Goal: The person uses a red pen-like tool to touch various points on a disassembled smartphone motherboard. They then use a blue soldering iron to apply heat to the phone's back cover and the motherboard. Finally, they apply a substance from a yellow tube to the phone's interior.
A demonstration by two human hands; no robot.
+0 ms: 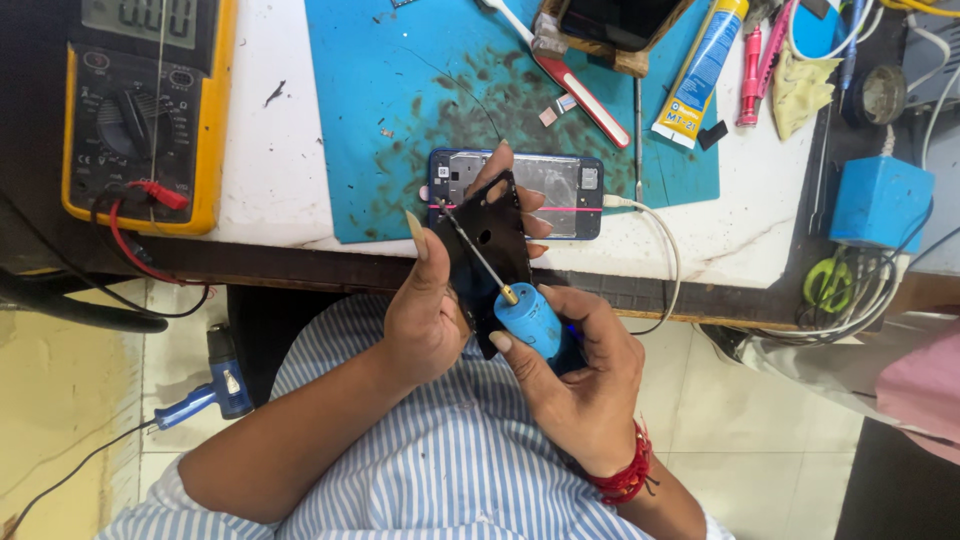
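My left hand (430,305) holds a black flat phone part (492,250) upright over the table edge, thumb raised and fingertips curled round its far side. My right hand (580,375) grips a blue cylindrical rotary tool (530,318). Its thin metal bit (472,250) runs up and to the left, with the tip touching the black part near its top left corner. Behind them, an opened phone body (560,185) lies on the stained blue work mat (400,100), with a white cable (660,235) plugged into its right end.
A yellow multimeter (140,110) with red and black leads sits at the left. Tubes, a red-handled tool (580,85), tweezers and pens lie at the back right, beside a blue box (880,200). A blue heat gun (215,385) hangs below the table.
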